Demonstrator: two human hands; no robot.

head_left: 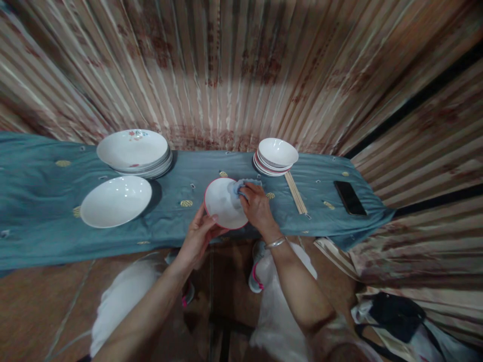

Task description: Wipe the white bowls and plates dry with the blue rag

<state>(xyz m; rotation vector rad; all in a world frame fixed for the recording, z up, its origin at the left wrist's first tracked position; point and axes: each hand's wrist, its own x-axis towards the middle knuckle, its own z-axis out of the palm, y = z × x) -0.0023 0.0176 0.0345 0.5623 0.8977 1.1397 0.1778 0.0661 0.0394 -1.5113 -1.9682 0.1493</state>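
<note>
My left hand (199,236) grips the near rim of a small white bowl with a red rim (222,203), held tilted above the near edge of the blue-covered table (37,201). Against the bowl's inside, my right hand (256,208) presses a crumpled blue cloth (241,186). A silver bracelet sits on my right wrist.
A stack of small red-rimmed bowls (276,156) stands behind the hands, with chopsticks (295,193) and a black phone (349,197) to its right. At the left are a stack of large white plates (134,151) and a single large plate (115,201). Striped curtains hang behind; a dark bag (396,317) lies on the floor.
</note>
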